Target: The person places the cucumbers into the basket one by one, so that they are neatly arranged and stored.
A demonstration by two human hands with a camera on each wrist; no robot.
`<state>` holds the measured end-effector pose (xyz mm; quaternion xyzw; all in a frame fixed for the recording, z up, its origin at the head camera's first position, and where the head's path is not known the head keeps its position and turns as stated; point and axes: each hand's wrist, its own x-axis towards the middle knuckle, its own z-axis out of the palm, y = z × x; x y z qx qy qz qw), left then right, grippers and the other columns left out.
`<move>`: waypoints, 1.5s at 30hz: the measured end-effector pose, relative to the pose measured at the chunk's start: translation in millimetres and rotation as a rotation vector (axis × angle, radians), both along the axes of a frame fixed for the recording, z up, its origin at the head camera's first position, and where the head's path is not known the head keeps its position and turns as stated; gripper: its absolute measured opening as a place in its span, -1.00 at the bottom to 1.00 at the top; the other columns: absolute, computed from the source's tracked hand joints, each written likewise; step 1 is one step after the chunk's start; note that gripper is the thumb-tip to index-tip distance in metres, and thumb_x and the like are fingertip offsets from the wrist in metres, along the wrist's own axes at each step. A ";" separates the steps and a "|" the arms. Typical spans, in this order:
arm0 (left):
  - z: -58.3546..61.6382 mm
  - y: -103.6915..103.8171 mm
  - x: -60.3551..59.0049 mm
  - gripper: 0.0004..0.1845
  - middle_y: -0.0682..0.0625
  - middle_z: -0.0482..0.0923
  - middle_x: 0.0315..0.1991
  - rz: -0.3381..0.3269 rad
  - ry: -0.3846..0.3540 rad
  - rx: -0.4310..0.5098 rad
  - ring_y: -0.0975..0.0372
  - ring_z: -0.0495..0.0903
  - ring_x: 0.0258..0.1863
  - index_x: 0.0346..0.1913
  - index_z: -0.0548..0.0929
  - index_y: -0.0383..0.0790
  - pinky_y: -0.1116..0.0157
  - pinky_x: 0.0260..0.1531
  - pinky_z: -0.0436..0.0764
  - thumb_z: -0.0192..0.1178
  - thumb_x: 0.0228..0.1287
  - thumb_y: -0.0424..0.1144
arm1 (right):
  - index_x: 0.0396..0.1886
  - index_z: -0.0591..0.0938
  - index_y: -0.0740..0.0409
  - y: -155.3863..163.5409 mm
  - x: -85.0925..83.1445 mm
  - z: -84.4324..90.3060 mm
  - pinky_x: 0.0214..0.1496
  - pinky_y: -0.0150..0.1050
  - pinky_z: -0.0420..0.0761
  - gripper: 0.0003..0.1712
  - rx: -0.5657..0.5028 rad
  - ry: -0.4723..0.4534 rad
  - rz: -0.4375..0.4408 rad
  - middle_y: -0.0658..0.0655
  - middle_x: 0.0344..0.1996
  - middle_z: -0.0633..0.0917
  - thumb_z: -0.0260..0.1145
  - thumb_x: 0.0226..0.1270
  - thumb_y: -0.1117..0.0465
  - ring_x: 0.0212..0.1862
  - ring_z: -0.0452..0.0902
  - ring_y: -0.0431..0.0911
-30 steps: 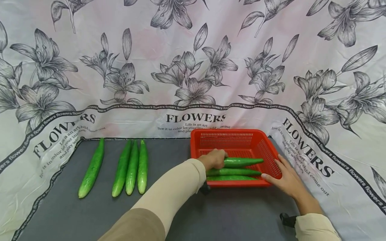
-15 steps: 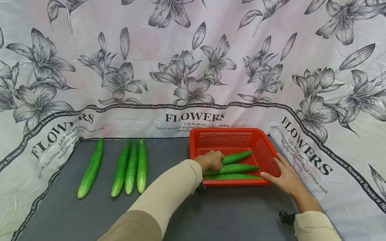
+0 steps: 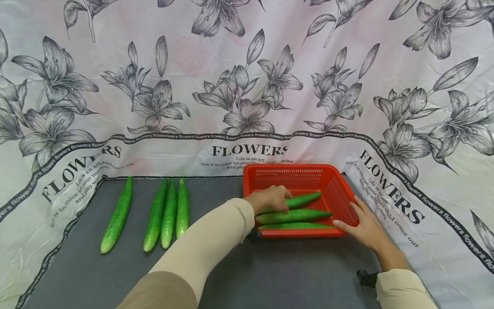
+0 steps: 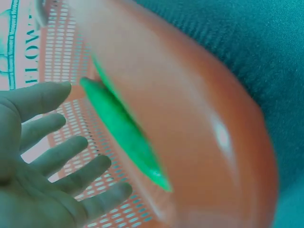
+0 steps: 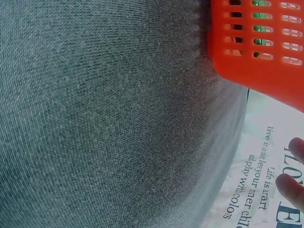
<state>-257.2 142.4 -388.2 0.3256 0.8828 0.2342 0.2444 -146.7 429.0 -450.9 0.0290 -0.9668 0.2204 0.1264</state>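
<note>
My left hand point(image 3: 270, 199) fingers relaxed, hovering over cucumber point(image 3: 305, 200) in red basket point(image 3: 339, 193); right hand point(image 3: 364, 229) flat, bracing rim; cucumber looks firm, slick, light — I'd grip mid-length

left hand point(image 3: 270, 199) | let go of top cucumber point(image 3: 305, 200) | fingers now spread
</note>
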 end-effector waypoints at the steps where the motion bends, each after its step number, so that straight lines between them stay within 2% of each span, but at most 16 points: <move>1: 2.1 -0.4 -0.5 -0.46 0.13 0.38 0.04 -0.005 0.004 0.009 0.19 0.23 0.11 0.11 0.44 -0.02 0.29 -0.13 0.40 0.28 -0.02 -0.20 | 0.24 0.20 0.29 0.0 -0.3 0.1 -0.08 0.20 0.17 -0.06 0.001 -0.002 0.000 0.19 0.28 0.03 0.26 -0.03 -0.17 0.17 0.03 0.24; 4: 9.0 -2.5 -0.8 -0.44 0.09 0.43 -0.01 -0.021 0.045 0.018 0.21 0.35 0.01 0.10 0.45 0.00 0.34 -0.21 0.44 0.31 -0.06 -0.17 | 0.25 0.20 0.29 -0.2 -0.9 0.5 -0.09 0.20 0.17 -0.06 0.002 -0.005 0.002 0.19 0.28 0.03 0.26 -0.03 -0.18 0.17 0.03 0.25; 9: 22.0 -10.4 4.4 -0.41 0.10 0.44 -0.02 -0.027 0.112 0.095 0.26 0.37 -0.01 0.09 0.46 0.04 0.36 -0.19 0.43 0.35 -0.12 -0.13 | 0.23 0.21 0.30 -1.7 -1.1 1.0 -0.09 0.20 0.18 -0.05 0.003 -0.002 0.002 0.21 0.28 0.04 0.26 -0.04 -0.18 0.16 0.04 0.25; 16: 44.2 -24.6 21.5 -0.43 0.12 0.44 -0.02 -0.007 0.087 0.287 0.24 0.36 0.00 0.08 0.45 0.06 0.36 -0.23 0.44 0.34 -0.10 -0.14 | 0.24 0.20 0.31 -1.7 0.3 2.8 -0.09 0.21 0.17 -0.05 -0.002 -0.010 0.001 0.22 0.28 0.04 0.25 -0.03 -0.19 0.15 0.04 0.25; 21: 53.5 -31.3 32.1 -0.45 0.17 0.46 -0.07 -0.032 0.138 0.368 0.34 0.41 -0.11 0.06 0.47 0.09 0.37 -0.21 0.42 0.34 -0.11 -0.11 | 0.24 0.20 0.32 -0.6 1.1 2.7 -0.09 0.21 0.17 -0.06 0.004 -0.005 0.001 0.22 0.28 0.03 0.25 -0.02 -0.18 0.16 0.04 0.26; 25: 62.2 -38.1 41.6 -0.46 0.21 0.45 -0.09 -0.053 0.186 0.418 0.38 0.44 -0.24 0.06 0.46 0.09 0.40 -0.27 0.44 0.32 -0.09 -0.11 | 0.23 0.22 0.31 -0.5 0.8 2.5 -0.09 0.20 0.18 -0.06 0.006 0.005 -0.003 0.21 0.27 0.05 0.26 -0.04 -0.18 0.15 0.05 0.25; 33: 80.9 -62.4 60.6 -0.52 0.27 0.42 -0.07 -0.053 0.242 0.559 0.40 0.42 -0.22 0.05 0.47 0.06 0.44 -0.34 0.45 0.27 -0.03 -0.13 | 0.23 0.21 0.30 -3.1 -0.4 3.5 -0.08 0.20 0.17 -0.06 0.001 -0.007 -0.015 0.21 0.27 0.05 0.27 -0.04 -0.18 0.15 0.05 0.24; 39: 90.6 -83.1 68.9 -0.54 0.21 0.43 -0.08 -0.046 0.254 0.676 0.37 0.43 -0.22 0.04 0.48 0.01 0.45 -0.36 0.48 0.27 -0.01 -0.16 | 0.24 0.19 0.30 -3.9 -0.1 4.6 -0.10 0.21 0.18 -0.07 -0.002 -0.017 -0.012 0.21 0.28 0.03 0.26 -0.01 -0.15 0.15 0.05 0.24; 45: 93.2 -100.3 74.9 -0.54 0.19 0.44 -0.10 -0.015 0.237 0.731 0.36 0.46 -0.24 0.03 0.48 0.00 0.44 -0.32 0.48 0.28 -0.02 -0.15 | 0.25 0.18 0.31 -4.0 -0.3 3.8 -0.11 0.22 0.18 -0.07 0.000 -0.017 -0.009 0.24 0.28 0.03 0.25 -0.01 -0.15 0.14 0.05 0.26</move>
